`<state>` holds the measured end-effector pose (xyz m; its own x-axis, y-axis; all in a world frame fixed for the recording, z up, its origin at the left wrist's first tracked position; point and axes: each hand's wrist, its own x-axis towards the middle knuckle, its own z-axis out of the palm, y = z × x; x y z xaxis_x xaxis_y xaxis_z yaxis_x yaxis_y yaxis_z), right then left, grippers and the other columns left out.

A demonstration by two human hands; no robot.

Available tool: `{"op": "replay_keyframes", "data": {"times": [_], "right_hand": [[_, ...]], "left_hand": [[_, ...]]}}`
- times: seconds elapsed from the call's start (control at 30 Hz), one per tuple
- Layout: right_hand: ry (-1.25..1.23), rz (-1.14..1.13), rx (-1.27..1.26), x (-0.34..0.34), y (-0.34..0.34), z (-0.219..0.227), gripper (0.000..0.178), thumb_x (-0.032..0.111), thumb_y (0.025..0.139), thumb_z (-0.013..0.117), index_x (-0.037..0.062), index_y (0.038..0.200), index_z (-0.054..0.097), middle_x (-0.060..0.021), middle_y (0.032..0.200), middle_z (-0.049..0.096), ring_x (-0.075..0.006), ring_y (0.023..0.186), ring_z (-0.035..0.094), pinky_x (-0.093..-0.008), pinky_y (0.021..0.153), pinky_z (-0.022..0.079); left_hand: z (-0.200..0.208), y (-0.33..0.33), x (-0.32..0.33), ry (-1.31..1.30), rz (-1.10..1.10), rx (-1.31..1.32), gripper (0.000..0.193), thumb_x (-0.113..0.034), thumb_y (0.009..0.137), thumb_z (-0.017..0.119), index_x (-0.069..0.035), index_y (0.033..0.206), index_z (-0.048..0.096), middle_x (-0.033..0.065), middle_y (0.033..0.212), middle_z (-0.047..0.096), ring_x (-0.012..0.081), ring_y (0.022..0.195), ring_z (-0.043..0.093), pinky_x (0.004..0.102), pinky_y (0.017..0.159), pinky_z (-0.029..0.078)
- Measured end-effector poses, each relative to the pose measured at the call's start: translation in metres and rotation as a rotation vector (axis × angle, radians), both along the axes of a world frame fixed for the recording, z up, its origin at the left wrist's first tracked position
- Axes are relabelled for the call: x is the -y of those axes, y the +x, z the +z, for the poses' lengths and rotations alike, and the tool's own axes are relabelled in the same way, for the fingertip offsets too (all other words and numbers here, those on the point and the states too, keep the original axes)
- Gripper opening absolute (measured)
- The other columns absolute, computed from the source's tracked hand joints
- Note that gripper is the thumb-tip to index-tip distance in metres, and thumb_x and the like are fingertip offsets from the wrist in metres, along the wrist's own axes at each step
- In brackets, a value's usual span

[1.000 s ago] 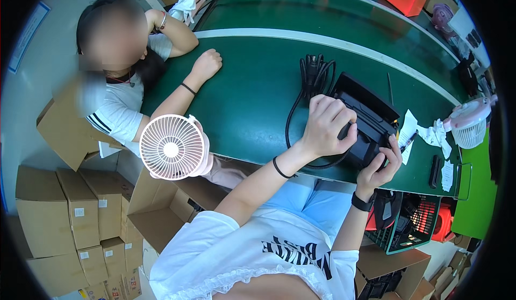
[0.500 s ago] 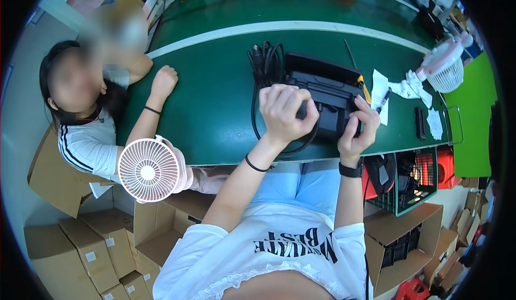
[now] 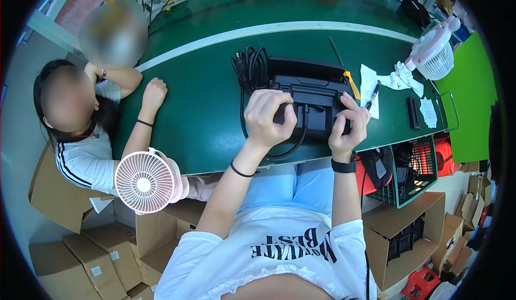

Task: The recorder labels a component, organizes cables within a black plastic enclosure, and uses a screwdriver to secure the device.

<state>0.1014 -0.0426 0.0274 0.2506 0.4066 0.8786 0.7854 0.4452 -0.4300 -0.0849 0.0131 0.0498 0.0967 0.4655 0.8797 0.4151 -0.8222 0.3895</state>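
Black device (image 3: 316, 89) under curled left hand (image 3: 267, 118), right hand (image 3: 348, 125); cannot tell if either grip clamped.

Bright, cool light falls fairly evenly. The green desk (image 3: 199, 101) shows a faint sheen toward twelve o'clock; the black device (image 3: 318, 89) loses detail, and shadow fills the carton (image 3: 395, 217) at four. Fisheye distortion bows the white strip (image 3: 279, 27); corners go black. A co-worker's face (image 3: 69, 100), toward nine, is blurred.
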Motion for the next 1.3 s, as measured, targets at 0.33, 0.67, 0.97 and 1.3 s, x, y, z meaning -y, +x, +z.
{"op": "replay_keyframes", "data": {"times": [0.33,0.67,0.97,1.3], "right_hand": [[-0.002,0.002,0.014,-0.002,0.002,-0.002,0.004,0.003,0.077,0.057,0.006,0.079,0.059,-0.0114,0.105,0.074,-0.0238,0.104,0.071,-0.0337,0.094,0.038],[-0.002,0.005,-0.017,0.0,0.0,-0.003,0.013,0.006,0.084,0.055,0.0051,0.074,0.062,-0.0104,0.097,0.076,-0.0236,0.102,0.072,-0.0346,0.095,0.04],[-0.027,-0.015,0.009,-0.002,0.005,-0.004,0.014,0.007,0.087,0.055,0.0068,0.078,0.066,-0.0081,0.097,0.076,-0.0234,0.105,0.071,-0.0383,0.099,0.039],[-0.091,-0.073,-0.002,-0.001,0.006,0.001,0.015,0.01,0.089,0.056,0.0078,0.08,0.067,-0.0031,0.102,0.075,-0.0258,0.111,0.064,-0.0413,0.101,0.037]], "left_hand": [[-0.026,0.001,-0.004,0.119,-0.09,-0.005,0.017,-0.004,0.07,0.064,-0.008,0.083,0.054,0.0108,0.098,0.067,0.0295,0.099,0.067,0.0486,0.095,0.049],[-0.032,0.0,-0.003,0.163,-0.074,-0.005,0.015,-0.004,0.074,0.062,-0.006,0.086,0.053,0.014,0.095,0.067,0.0315,0.096,0.068,0.046,0.089,0.052],[0.05,0.009,-0.003,-0.139,-0.162,-0.446,0.046,-0.022,0.076,0.078,-0.011,0.118,0.062,0.0088,0.111,0.066,0.0277,0.11,0.061,0.0416,0.097,0.046],[0.048,0.031,-0.03,-0.269,-0.154,-0.678,0.073,-0.034,0.073,0.077,-0.014,0.139,0.052,0.0134,0.113,0.069,0.0299,0.109,0.065,0.0435,0.104,0.044]]}}
